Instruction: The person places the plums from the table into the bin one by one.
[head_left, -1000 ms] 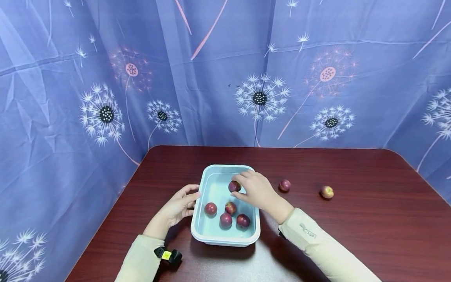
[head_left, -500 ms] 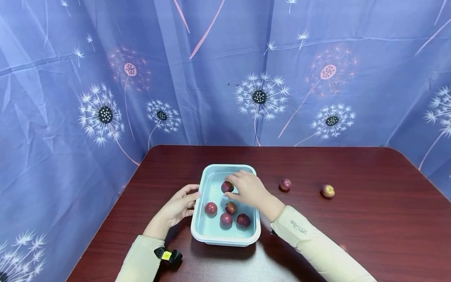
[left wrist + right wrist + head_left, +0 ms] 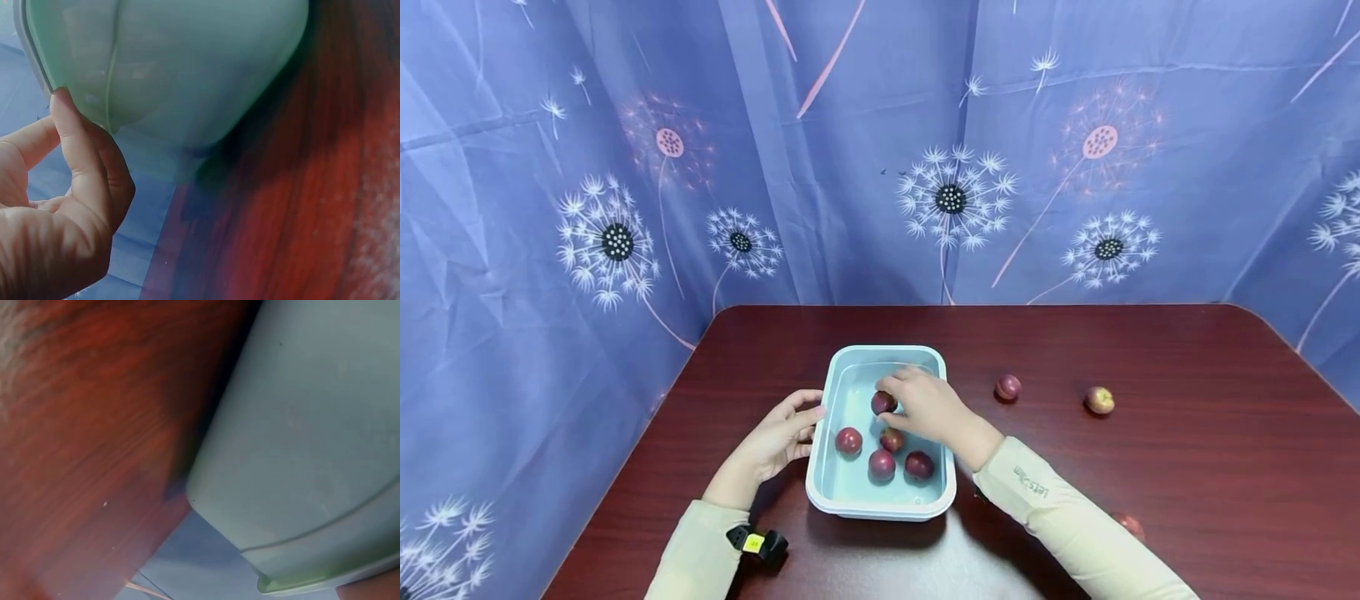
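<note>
A pale blue plastic basin [image 3: 880, 507] stands on the table with several plums in it. My left hand [image 3: 778, 442] holds its left rim; in the left wrist view the thumb and fingers of that hand [image 3: 69, 194] pinch the rim. My right hand [image 3: 928, 407] reaches over the right side into the basin and grips a dark red plum [image 3: 882, 403]. Near it lie a red plum [image 3: 848, 441], a mottled plum [image 3: 892, 439] and two others closer to the front. The right wrist view shows mostly the basin's outer wall [image 3: 300, 437].
To the right on the dark red wooden table [image 3: 1187, 450] lie a plum [image 3: 1007, 387] and a yellowish plum [image 3: 1100, 400]. Another reddish plum [image 3: 1129, 525] is partly hidden behind the right sleeve. A blue dandelion-print curtain [image 3: 850, 208] hangs behind.
My right hand has moved left and a little toward the front inside the basin, with the plum still in its fingers. The left hand stays on the rim. The head view has shifted slightly.
</note>
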Available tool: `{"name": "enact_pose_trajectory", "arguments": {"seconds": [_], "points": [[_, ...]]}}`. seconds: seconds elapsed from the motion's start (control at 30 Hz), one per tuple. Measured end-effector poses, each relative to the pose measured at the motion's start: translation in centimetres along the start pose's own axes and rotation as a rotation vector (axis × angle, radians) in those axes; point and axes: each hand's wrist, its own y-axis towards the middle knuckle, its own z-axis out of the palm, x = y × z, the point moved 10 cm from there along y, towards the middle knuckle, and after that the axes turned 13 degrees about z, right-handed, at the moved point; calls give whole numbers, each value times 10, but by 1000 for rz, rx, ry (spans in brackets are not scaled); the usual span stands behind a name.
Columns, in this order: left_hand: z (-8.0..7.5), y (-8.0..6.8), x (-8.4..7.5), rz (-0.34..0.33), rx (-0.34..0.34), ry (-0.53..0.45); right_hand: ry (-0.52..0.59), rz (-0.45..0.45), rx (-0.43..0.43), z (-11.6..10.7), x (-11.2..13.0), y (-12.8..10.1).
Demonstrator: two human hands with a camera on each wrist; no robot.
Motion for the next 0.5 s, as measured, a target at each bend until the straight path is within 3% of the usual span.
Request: {"name": "enact_pose_trajectory", "arguments": {"seconds": [0.5], "points": [[-3,1,3,-17,-15,-12,-113,-38,48,9,6,1]]}}
